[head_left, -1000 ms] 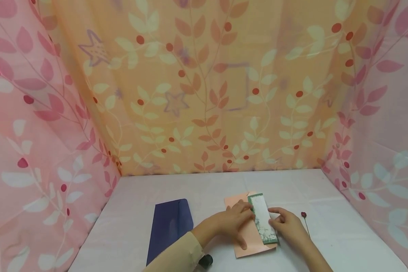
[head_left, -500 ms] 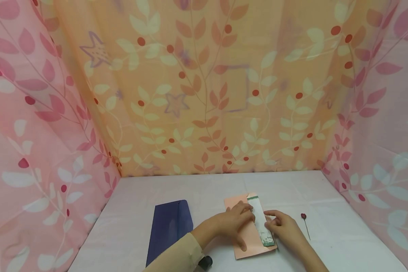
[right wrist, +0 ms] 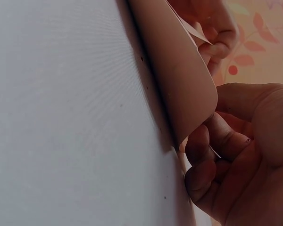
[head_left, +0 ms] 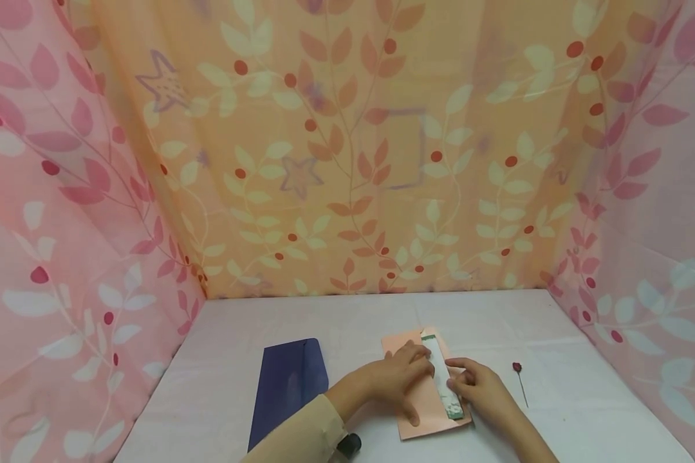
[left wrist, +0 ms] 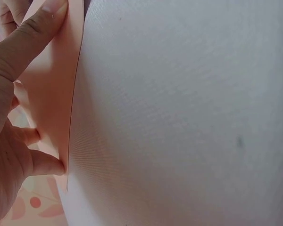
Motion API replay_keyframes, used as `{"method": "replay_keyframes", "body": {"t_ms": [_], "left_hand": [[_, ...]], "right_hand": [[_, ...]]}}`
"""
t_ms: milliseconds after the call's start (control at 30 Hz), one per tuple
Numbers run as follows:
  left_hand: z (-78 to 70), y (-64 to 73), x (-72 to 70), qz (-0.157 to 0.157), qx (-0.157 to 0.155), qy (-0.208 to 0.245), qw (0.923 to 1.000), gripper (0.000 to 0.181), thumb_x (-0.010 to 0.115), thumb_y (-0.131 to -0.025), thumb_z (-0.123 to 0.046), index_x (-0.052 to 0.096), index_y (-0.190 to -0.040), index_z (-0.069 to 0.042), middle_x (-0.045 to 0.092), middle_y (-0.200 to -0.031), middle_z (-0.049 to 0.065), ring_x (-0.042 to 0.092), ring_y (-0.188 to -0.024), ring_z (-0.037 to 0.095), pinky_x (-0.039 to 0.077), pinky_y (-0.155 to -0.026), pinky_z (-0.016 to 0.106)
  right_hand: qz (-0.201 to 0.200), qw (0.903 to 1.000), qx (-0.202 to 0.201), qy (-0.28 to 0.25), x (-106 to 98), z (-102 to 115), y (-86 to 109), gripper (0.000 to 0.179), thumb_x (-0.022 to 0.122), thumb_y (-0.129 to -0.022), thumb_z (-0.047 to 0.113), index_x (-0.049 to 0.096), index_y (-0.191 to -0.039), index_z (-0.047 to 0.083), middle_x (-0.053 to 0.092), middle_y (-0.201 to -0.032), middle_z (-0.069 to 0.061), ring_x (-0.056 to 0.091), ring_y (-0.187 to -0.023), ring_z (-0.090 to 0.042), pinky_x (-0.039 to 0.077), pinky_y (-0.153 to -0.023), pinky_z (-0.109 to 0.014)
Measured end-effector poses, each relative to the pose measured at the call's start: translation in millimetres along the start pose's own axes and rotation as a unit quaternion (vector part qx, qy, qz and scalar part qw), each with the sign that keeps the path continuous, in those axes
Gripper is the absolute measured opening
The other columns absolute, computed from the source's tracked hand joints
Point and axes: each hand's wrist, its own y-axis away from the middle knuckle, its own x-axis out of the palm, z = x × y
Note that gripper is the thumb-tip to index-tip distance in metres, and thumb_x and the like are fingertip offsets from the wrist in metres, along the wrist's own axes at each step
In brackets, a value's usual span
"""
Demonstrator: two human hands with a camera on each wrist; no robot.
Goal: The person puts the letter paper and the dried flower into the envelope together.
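Note:
A peach envelope [head_left: 428, 411] lies on the white table under my left hand [head_left: 402, 379], whose spread fingers press it flat. In the left wrist view, the thumb [left wrist: 37, 33] rests along its surface. A white card [head_left: 442, 379] with green ends and a leafy print lies partly inside the envelope; only a strip shows, the rest hidden. My right hand [head_left: 477, 389] pinches the card's right edge between thumb and index finger. In the right wrist view, the envelope's raised flap [right wrist: 188, 84] stands right by the right fingers and covers the card.
A dark blue envelope [head_left: 286, 386] lies left of the left forearm. A small dark red flower on a thin stem [head_left: 518, 368] lies to the right. A black object [head_left: 350, 445] shows by the left sleeve. Patterned curtains [head_left: 347, 193] enclose the table at the back and sides.
The right hand has pushed the card leftward into the peach envelope, so its visible strip is narrower and peach flap shows on its right. The left hand has stayed in place.

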Motion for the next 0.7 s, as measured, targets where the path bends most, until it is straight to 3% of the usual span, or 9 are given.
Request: {"method": "replay_keyframes", "body": {"t_ms": [300, 700], "left_hand": [[0.5, -1.3, 0.7, -0.004, 0.005, -0.007, 1.0000, 0.088, 0.084, -0.065, -0.069, 0.045, -0.137, -0.036, 0.025, -0.161, -0.007, 0.022, -0.149, 0.013, 0.043, -0.105, 0.063], [0.8, -1.0, 1.4, -0.002, 0.003, -0.004, 1.0000, 0.088, 0.083, -0.065, -0.069, 0.044, -0.137, -0.037, 0.024, -0.162, -0.007, 0.022, -0.149, 0.013, 0.042, -0.106, 0.063]], "right_hand": [[0.022, 0.9990, -0.036, -0.009, 3.6, -3.7, 0.0, 0.051, 0.078, -0.091, 0.025, 0.062, -0.136, 0.007, 0.064, -0.082, -0.002, 0.054, -0.066, -0.012, 0.046, -0.057, -0.024], [0.002, 0.9995, -0.028, 0.013, 11.1, 1.3, 2.7, 0.044, 0.077, -0.091, 0.017, 0.065, -0.133, 0.011, 0.067, -0.087, 0.001, 0.057, -0.074, -0.013, 0.047, -0.064, -0.024]]}}
